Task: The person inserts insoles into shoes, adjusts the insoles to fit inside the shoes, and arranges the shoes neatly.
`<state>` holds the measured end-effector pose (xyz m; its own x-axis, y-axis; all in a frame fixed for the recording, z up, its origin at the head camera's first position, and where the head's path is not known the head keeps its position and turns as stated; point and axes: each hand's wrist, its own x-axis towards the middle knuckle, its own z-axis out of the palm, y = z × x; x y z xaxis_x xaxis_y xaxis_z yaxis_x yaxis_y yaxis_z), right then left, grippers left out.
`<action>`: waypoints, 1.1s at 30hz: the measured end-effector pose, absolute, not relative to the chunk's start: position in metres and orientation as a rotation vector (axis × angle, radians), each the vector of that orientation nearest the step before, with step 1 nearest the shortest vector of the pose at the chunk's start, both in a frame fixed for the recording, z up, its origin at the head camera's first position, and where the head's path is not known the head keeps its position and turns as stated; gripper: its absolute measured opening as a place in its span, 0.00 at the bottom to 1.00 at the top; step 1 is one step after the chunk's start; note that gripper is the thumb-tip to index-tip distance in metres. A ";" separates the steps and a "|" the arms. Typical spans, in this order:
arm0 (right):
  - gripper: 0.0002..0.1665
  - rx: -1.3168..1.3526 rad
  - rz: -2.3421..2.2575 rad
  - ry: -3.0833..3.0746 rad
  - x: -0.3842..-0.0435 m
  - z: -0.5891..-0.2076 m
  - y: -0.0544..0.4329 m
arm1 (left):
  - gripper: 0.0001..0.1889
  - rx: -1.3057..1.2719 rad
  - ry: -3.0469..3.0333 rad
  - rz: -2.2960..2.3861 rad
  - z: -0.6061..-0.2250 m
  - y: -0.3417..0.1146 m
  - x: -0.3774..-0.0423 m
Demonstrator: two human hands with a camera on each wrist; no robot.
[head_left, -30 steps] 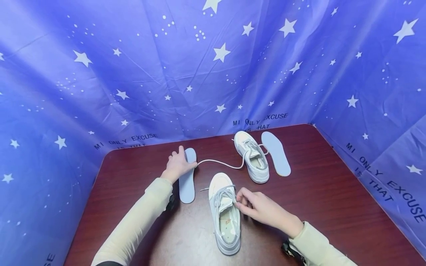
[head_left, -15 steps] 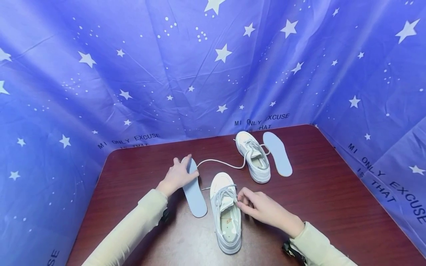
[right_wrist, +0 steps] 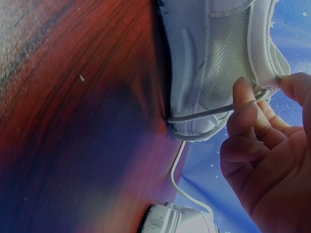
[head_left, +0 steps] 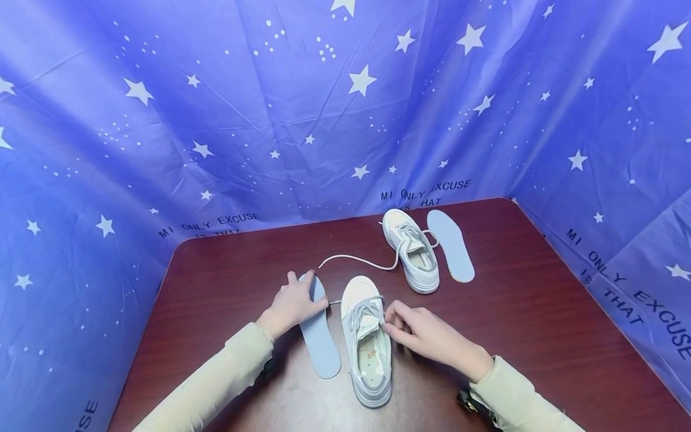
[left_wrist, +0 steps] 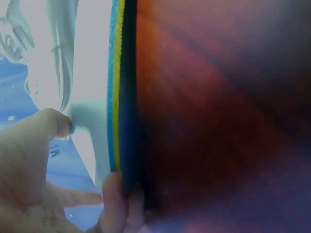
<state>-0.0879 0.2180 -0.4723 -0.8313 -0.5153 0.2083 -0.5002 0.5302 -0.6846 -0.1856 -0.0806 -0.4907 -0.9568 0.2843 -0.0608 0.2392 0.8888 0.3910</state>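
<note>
My left hand [head_left: 294,303] holds a light grey insole [head_left: 322,351] across its width near the far end. In the left wrist view, thumb and fingers meet opposite edges of the insole [left_wrist: 92,82], which shows a blue and yellow rim. Just right of it stands a white sneaker [head_left: 356,292], toe pointing away, with grey laces [head_left: 363,313] and a patterned inner sole. My right hand [head_left: 432,336] is at the sneaker's right side. The right wrist view shows thumb and curled fingers pinching the sneaker's edge [right_wrist: 265,53] by a lace eyelet.
Farther back on the dark red table [head_left: 216,282] stands a second white sneaker [head_left: 423,281], its long lace [head_left: 358,258] trailing left. Another insole [head_left: 452,249] lies to its right. A blue curtain [head_left: 259,120] with white stars closes the back and sides.
My left hand has drawn the insole nearer and to the right, beside the front sneaker, turning it slightly. My right hand stays at the sneaker's side.
</note>
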 end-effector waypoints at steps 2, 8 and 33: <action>0.04 -0.906 -1.211 2.734 -0.088 -0.472 0.218 | 0.45 0.416 2.953 0.557 -0.492 -0.081 -0.182; 0.04 -0.898 -1.210 2.741 -0.088 -0.473 0.218 | 0.46 0.439 2.975 0.502 -0.493 -0.082 -0.176; 0.03 -0.857 -1.221 2.698 -0.085 -0.470 0.218 | 0.16 0.267 2.864 0.740 -0.491 -0.108 -0.178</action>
<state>-0.0850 0.2183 -0.4703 -0.8437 -0.5095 0.1687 -0.4631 0.5322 -0.7087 -0.1781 -0.1081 -0.4908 -0.9692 0.2149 -0.1200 0.1299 0.8608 0.4921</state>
